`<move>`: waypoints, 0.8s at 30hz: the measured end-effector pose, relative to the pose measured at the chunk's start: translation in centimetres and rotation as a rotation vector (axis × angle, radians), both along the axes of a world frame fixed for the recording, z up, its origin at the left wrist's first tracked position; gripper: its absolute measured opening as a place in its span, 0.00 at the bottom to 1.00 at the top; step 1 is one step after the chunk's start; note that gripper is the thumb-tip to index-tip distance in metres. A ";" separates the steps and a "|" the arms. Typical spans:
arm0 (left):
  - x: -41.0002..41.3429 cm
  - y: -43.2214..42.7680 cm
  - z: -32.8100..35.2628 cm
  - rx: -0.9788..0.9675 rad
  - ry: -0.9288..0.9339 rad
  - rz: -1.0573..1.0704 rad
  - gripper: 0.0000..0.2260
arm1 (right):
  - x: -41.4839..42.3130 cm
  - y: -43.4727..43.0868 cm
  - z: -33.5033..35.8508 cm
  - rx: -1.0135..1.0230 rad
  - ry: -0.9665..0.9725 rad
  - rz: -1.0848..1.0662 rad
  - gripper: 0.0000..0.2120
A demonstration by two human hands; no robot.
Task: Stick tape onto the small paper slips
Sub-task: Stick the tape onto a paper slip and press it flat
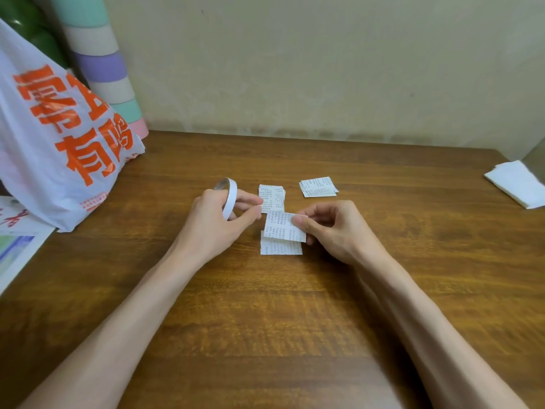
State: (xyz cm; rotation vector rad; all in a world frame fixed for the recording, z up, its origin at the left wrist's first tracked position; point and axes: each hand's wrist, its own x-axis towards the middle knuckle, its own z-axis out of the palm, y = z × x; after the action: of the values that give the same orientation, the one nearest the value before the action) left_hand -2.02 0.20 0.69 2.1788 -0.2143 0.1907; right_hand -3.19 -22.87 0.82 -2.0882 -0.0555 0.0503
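From the head camera, both hands are at work over the wooden table (pixel 295 320). The left hand (pixel 212 222) has its fingers and thumb curled round a white tape roll (pixel 231 196), which stands on edge in the grip. The right hand (pixel 336 228) pinches a printed slip (pixel 281 227) by its right end, thumb on top. That slip is the thing to watch. It sits right between the two hands, its long axis running left to right and dipping a little toward the right hand, just above a second slip (pixel 280 247) that lies flat on the wood. Its free left end points at the roll, and the left thumb tip is just beside its upper left corner, so the left hand is the nearer one to bring tape across. I can't make out any loose tape end from here. Just behind them is a near stack of slips (pixel 272 196), and farther right a far stack of slips (pixel 318 187), both probably waiting their turn. A plastic bag (pixel 59 128) sits well off to the left.
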 end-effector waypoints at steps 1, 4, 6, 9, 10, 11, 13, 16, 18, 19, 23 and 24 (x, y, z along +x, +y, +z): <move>0.1 0.1 0.0 0.004 -0.009 0.010 0.07 | 0.0 -0.1 0.0 -0.025 0.006 0.006 0.04; 0.1 0.3 0.0 0.035 -0.016 0.021 0.07 | 0.1 0.0 0.0 -0.099 0.015 0.034 0.03; 0.1 0.4 -0.1 0.047 -0.005 0.013 0.07 | 0.2 0.0 -0.1 -0.132 0.000 0.061 0.04; 0.1 0.4 -0.1 0.049 0.012 -0.003 0.09 | 0.2 0.0 -0.2 -0.155 -0.012 0.087 0.05; 0.1 0.4 -0.1 0.053 0.016 -0.008 0.09 | 0.2 0.1 -0.2 -0.157 -0.011 0.091 0.06; 0.1 0.4 -0.1 0.060 0.019 -0.013 0.10 | 0.2 0.1 -0.2 -0.158 -0.010 0.094 0.06; 0.0 0.3 0.0 0.074 0.025 -0.020 0.10 | 0.2 0.1 -0.1 -0.163 -0.005 0.103 0.07; -0.1 0.3 0.1 0.087 0.034 -0.030 0.10 | 0.2 0.1 0.0 -0.169 0.002 0.122 0.07; -0.1 0.3 0.1 0.095 0.043 -0.041 0.10 | 0.2 0.1 0.0 -0.170 0.004 0.126 0.08; -0.1 0.3 0.1 0.104 0.048 -0.048 0.11 | 0.2 0.1 0.0 -0.170 0.005 0.128 0.08; 0.0 0.2 -0.1 0.148 0.076 -0.074 0.11 | 0.3 0.1 -0.1 -0.181 -0.005 0.137 0.06; 0.0 0.2 -0.1 0.157 0.084 -0.075 0.10 | 0.3 0.1 -0.2 -0.188 -0.010 0.137 0.06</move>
State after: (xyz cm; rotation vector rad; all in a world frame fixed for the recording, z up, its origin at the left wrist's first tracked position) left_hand -2.07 0.41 0.59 2.3247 -0.2703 0.0409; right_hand -2.84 -22.75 0.66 -2.2701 -0.2070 0.1334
